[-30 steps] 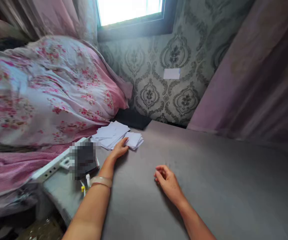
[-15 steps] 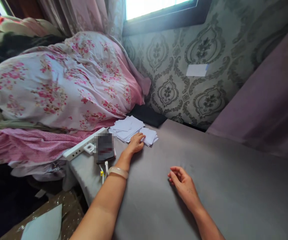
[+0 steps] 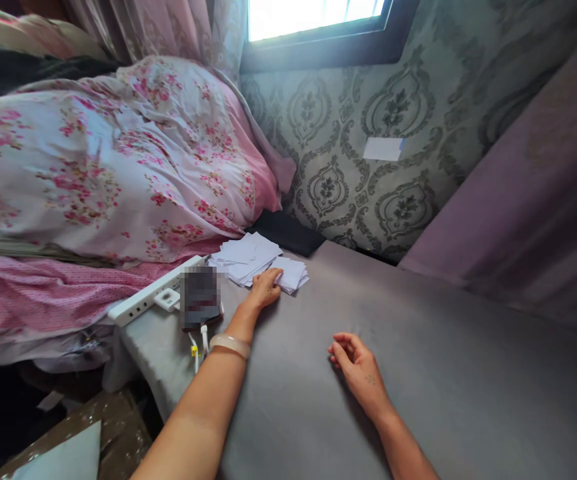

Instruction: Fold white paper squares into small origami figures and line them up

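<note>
My left hand (image 3: 267,288) reaches out to a small stack of white paper slips (image 3: 291,272). Its finger and thumb close around the near left corner of that stack; the other fingers are partly hidden. Just behind lies a larger, untidy pile of white paper slips (image 3: 248,257). A pale bangle (image 3: 230,345) circles the left wrist. My right hand (image 3: 361,370) is held over the grey-covered table (image 3: 443,373), its fingers loosely curled, the thumb a little apart from them, nothing visible in it.
A white power strip (image 3: 143,303) with a plugged-in adapter lies along the left edge. Beside it are a blurred dark device (image 3: 201,300) and white cables (image 3: 204,337). A black flat item (image 3: 288,232) borders the wall. Floral bedding (image 3: 143,160) is heaped at the left.
The view has turned slightly to the right, so everything sits a little further left. My left hand stays at the small stack, and my right hand keeps nearly the same pose.
</note>
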Tool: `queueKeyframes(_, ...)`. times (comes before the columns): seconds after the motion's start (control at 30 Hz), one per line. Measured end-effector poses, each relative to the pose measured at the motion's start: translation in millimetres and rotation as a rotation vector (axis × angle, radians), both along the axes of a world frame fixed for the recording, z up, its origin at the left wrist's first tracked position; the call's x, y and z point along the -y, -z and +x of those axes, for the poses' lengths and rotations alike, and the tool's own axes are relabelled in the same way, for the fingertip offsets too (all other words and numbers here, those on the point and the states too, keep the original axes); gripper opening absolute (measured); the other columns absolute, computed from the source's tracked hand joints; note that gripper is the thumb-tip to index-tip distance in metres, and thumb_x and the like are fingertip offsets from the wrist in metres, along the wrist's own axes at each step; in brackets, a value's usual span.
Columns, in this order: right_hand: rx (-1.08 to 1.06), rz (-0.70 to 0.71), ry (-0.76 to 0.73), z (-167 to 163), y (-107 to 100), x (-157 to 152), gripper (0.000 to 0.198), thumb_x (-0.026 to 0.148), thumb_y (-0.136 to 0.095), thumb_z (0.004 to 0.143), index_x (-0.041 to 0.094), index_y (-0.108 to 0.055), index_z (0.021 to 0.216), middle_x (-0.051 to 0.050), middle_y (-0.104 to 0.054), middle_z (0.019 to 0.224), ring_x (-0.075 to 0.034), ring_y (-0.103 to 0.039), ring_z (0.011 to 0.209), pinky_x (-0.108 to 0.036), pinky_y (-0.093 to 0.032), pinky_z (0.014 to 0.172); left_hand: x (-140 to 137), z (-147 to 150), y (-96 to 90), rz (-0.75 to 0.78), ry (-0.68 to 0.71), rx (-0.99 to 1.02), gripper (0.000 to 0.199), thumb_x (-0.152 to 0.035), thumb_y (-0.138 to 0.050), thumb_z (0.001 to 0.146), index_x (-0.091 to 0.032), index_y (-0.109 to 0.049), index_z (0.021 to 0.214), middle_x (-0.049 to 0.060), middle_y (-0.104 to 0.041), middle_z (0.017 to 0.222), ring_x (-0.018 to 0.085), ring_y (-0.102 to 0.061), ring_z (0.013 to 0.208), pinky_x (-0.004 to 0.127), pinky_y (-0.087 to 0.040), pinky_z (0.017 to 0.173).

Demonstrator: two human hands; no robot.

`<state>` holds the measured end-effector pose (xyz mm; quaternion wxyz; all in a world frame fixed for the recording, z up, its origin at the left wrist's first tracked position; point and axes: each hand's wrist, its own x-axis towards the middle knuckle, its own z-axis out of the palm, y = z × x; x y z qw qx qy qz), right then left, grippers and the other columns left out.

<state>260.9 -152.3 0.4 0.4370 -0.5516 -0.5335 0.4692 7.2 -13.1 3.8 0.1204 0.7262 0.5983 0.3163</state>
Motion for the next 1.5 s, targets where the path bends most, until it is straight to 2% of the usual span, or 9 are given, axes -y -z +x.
queueKeyframes(0.27,-0.025,0.026,0.003,0.9,-2.0,2.1,0.034,0.046,-0.06,0.078,0.017,-0.056,0.097,-0.005,-0.066,0.08,-0.016,-0.062,0.069,-0.029,-0.049,0.066,3.6,0.9,-4.3,-0.051,-0.032,0.114,0.041,-0.01,-0.05,0.079,-0.024,-0.063,0.114,0.007,-0.062,0.126,0.023,-0.052,0.121,0.043,-0.027,0.106)
queueKeyframes(0.47,-0.043,0.032,0.016,-0.4,-2.8,2.1,0.037,0.048,-0.063,0.075,0.017,-0.058,0.095,-0.004,-0.066,0.078,-0.016,-0.062,0.067,-0.029,-0.049,0.066,9.1,6.5,-11.6,-0.005,-0.059,0.311,0.029,-0.008,-0.052,0.077,-0.024,-0.071,0.093,0.004,-0.069,0.114,0.023,-0.055,0.117,0.044,-0.024,0.107)
queueKeyframes(0.6,-0.105,0.061,0.046,-3.0,-7.7,4.2,0.038,0.05,-0.066,0.073,0.017,-0.058,0.091,-0.003,-0.066,0.075,-0.015,-0.06,0.063,-0.028,-0.048,0.061,18.3,17.3,-38.5,0.133,-0.134,0.565,0.024,-0.018,-0.051,0.083,-0.024,-0.069,0.099,0.004,-0.064,0.123,0.023,-0.046,0.126,0.043,-0.019,0.111)
queueKeyframes(0.73,-0.203,0.123,0.132,1.3,-20.0,4.4,0.039,0.051,-0.067,0.073,0.017,-0.059,0.09,-0.004,-0.066,0.076,-0.015,-0.06,0.063,-0.026,-0.047,0.056,31.3,40.1,-73.9,0.175,-0.117,0.898,0.038,-0.041,-0.046,0.088,-0.016,-0.062,0.111,0.008,-0.066,0.116,0.022,-0.058,0.11,0.035,-0.043,0.095)
queueKeyframes(0.87,-0.276,0.17,0.232,16.8,-43.8,7.0,0.039,0.052,-0.066,0.075,0.016,-0.063,0.089,-0.006,-0.067,0.082,-0.016,-0.062,0.073,-0.026,-0.048,0.061,53.3,74.1,-88.9,-0.057,0.036,1.137,0.049,-0.053,-0.064,0.071,-0.012,-0.065,0.097,0.006,-0.072,0.083,0.018,-0.067,0.075,0.029,-0.053,0.07)
queueKeyframes(1.07,-0.398,0.062,0.245,50.0,-73.6,33.4,0.05,0.063,-0.057,0.078,0.015,-0.067,0.089,-0.009,-0.069,0.089,-0.018,-0.065,0.08,-0.025,-0.049,0.063,104.2,128.2,-68.2,-0.518,0.188,1.24,0.04,-0.043,-0.078,0.059,-0.012,-0.067,0.081,0.003,-0.068,0.068,0.013,-0.062,0.058,0.022,-0.047,0.054)
queueKeyframes(1.23,-0.363,0.029,0.303,71.4,-64.0,59.8,0.047,0.056,-0.069,0.07,0.014,-0.065,0.091,-0.006,-0.071,0.082,-0.016,-0.064,0.067,-0.026,-0.049,0.061,136.3,166.3,-43.9,-0.789,0.297,1.175,0.036,-0.041,-0.077,0.061,-0.011,-0.066,0.078,0.003,-0.066,0.064,0.011,-0.058,0.052,0.021,-0.041,0.049)
queueKeyframes(1.37,-0.332,-0.002,0.345,88.9,-48.3,75.0,0.045,0.053,-0.073,0.065,0.015,-0.063,0.086,-0.005,-0.071,0.073,-0.018,-0.064,0.06,-0.028,-0.05,0.059,147.6,188.3,-35.4,-0.88,0.363,1.107,0.033,-0.037,-0.077,0.06,-0.011,-0.066,0.078,0.003,-0.065,0.065,0.01,-0.056,0.052,0.019,-0.038,0.048)
queueKeyframes(1.5,-0.242,-0.055,0.451,103.3,-36.4,86.7,0.069,0.051,-0.075,0.064,0.016,-0.052,0.118,-0.004,-0.071,0.07,-0.02,-0.065,0.063,-0.029,-0.05,0.061,149.5,199.4,-31.0,-0.872,0.336,1.07,0.027,-0.031,-0.075,0.059,-0.013,-0.062,0.073,0.001,-0.063,0.064,0.011,-0.055,0.053,0.021,-0.039,0.051)
